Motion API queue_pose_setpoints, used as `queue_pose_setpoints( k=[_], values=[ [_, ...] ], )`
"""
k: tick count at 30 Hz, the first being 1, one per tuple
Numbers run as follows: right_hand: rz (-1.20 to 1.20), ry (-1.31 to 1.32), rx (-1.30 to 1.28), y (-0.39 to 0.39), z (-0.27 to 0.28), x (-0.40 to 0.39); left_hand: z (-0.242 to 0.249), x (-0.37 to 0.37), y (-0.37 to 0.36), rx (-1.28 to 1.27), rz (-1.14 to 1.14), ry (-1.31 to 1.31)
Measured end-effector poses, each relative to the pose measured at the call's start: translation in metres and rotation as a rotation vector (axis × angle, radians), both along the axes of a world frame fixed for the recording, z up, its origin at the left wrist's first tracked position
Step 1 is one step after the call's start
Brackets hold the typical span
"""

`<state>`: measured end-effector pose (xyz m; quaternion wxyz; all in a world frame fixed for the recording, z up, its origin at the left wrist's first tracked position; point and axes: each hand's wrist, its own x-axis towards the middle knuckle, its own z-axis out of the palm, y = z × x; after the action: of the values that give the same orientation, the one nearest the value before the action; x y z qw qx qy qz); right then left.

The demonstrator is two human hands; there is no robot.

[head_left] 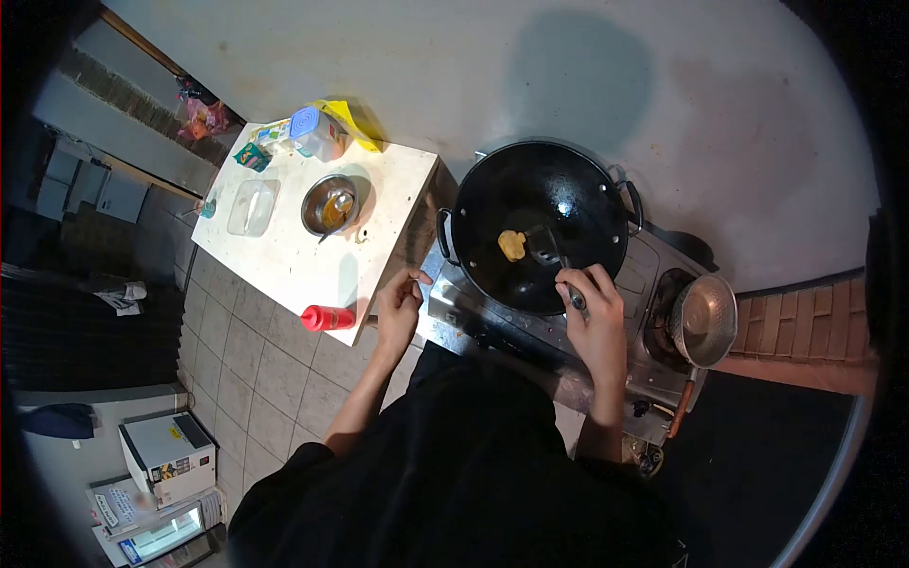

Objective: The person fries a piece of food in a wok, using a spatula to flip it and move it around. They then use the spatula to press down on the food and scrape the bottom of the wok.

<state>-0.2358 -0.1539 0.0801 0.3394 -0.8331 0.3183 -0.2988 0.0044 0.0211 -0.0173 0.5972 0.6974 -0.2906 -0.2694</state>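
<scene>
A large black wok (492, 189) sits on the steel stove, and a small yellow piece of food (512, 245) lies in it. My right hand (594, 308) is closed around the dark handle of a spatula (546, 248), whose blade is in the wok just right of the food. My left hand (401, 298) hangs left of the stove's front corner, with its fingers curled and close together. Whether anything small is between those fingers cannot be made out. It is nearest to a red bottle (328, 317) lying at the table's corner.
On the white table (284, 275) are a metal bowl (329, 205) with yellow liquid and a spoon, a clear container (254, 207), a blue-lidded tub (317, 133) and packets. A hammered metal pan (704, 322) with a wooden handle rests on the right burner.
</scene>
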Motion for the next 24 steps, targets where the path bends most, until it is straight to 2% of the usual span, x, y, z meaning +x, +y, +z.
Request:
queue_pose_setpoints(
  k=[24],
  values=[
    [-0.018, 0.035, 0.031, -0.0015, 0.0010, 0.0037, -0.0056, 0.0028, -0.0074, 0.035, 0.043, 0.041]
  ],
)
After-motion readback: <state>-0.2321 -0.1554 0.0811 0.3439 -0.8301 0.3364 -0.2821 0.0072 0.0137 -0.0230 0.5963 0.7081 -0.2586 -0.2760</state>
